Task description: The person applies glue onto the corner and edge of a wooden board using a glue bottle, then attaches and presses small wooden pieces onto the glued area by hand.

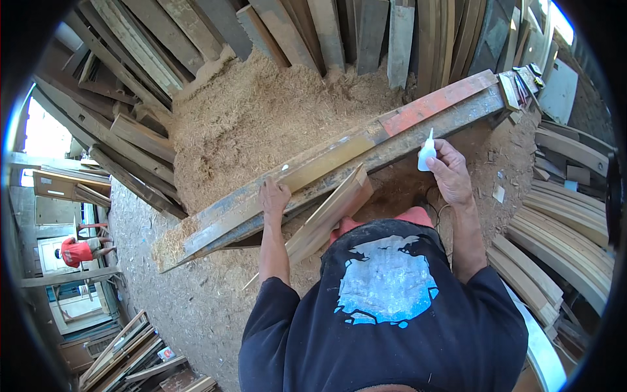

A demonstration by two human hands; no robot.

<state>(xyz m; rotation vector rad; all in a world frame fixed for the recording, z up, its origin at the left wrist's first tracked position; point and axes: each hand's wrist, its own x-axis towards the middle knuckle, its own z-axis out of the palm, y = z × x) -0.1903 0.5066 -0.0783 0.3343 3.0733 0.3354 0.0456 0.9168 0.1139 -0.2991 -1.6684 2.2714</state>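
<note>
My right hand point(450, 171) is closed around a small white squeeze bottle point(427, 155), its thin nozzle pointing up. The bottle is just on the near side of a long workbench beam point(418, 139), apart from it. On the beam lies a narrow wooden board point(333, 163), with a red-painted plank point(439, 104) in line at its right end. My left hand point(274, 195) lies on the board left of its middle, fingers curled in against it; the fingertips are partly hidden. Beside that hand, on the beam, is a small white piece point(285, 167).
A loose wooden board point(326, 219) leans against the beam's near side. Sawdust and shavings point(228, 124) are heaped beyond it. Timber point(281, 29) stands along the back, with stacked boards point(562, 225) at right. Far left is another person in a red shirt point(77, 251).
</note>
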